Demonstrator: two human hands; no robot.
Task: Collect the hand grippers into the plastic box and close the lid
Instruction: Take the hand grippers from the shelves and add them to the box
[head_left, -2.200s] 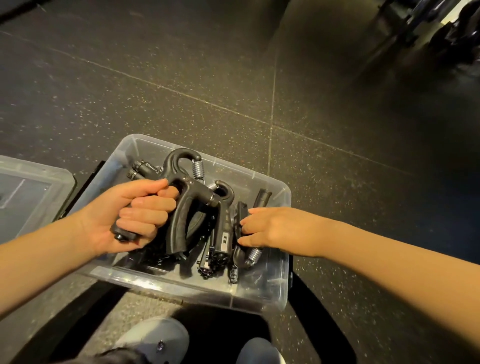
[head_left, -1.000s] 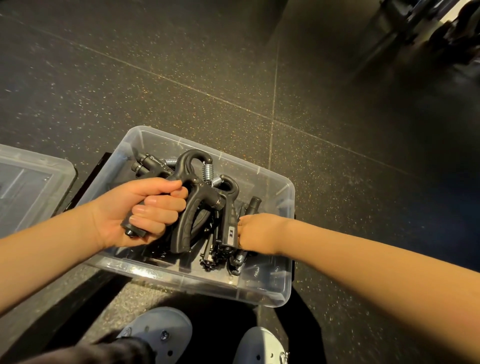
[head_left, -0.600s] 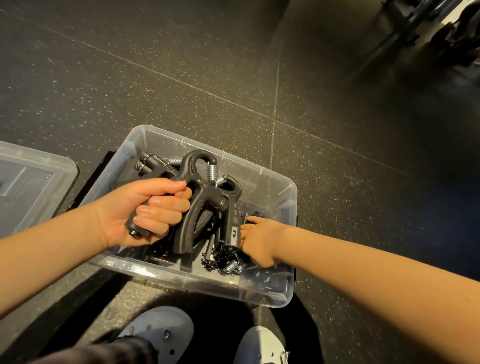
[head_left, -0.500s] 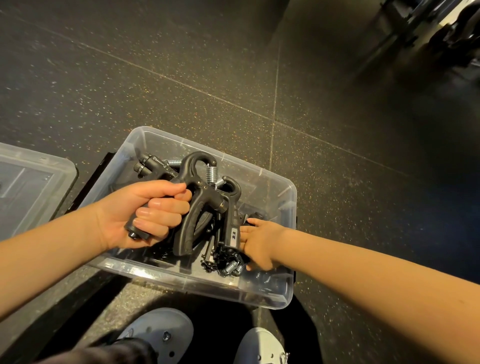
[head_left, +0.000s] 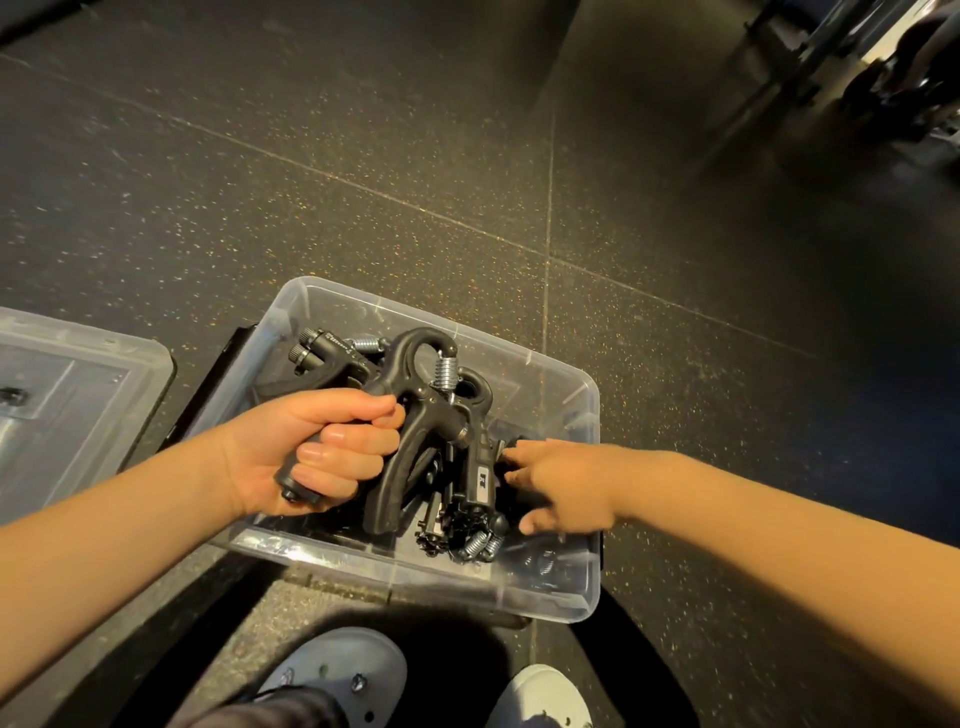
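Note:
A clear plastic box (head_left: 566, 592) stands on the dark floor in front of me, with several black hand grippers (head_left: 470, 512) piled inside. My left hand (head_left: 311, 452) grips one handle of a large black hand gripper (head_left: 415, 421) and holds it upright over the left half of the box. My right hand (head_left: 563, 483) reaches into the right half, its fingers stretched out and touching the grippers in the pile. The box's clear lid (head_left: 78, 395) lies flat on the floor to the left, off the box.
The floor is dark speckled rubber tiles with pale seams. My two light shoes (head_left: 337, 675) (head_left: 540, 696) stand just below the box's near wall. Dark gym equipment (head_left: 883, 78) stands at the far right corner.
My right hand has opened and slid slightly right, its fingers now stretched toward the pile. My left hand keeps holding the big gripper in about the same place.

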